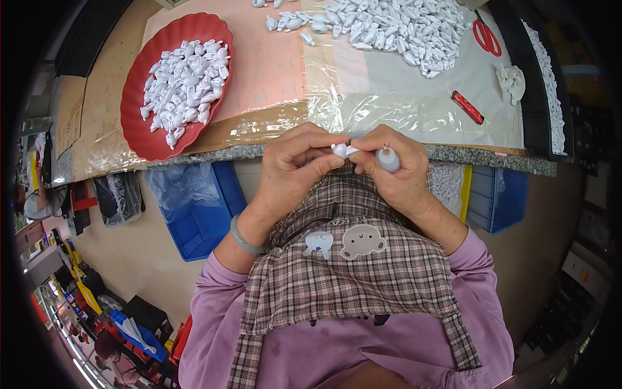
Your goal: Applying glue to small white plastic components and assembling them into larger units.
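Note:
Just in front of the table's near edge, my two hands meet over my lap. My left hand (285, 168) is closed, pinching a small white figure-like piece (339, 150) between thumb and fingers. Fingertips of my right hand (408, 172) touch the right end of that piece; whether it is one part or two joined parts I cannot tell. Tucked in the same right hand is a small translucent squeeze bottle (388, 160) with a thin tip, pointing up toward me.
Left on the table, a red scalloped plate (133, 97) holds many white pieces. A heap of white pieces (414, 32) lies at the back. Red scissors (487, 37), a red marker-like stick (468, 107) and crumpled tissue (512, 84) are at right. Blue crates (194, 227) stand below the table.

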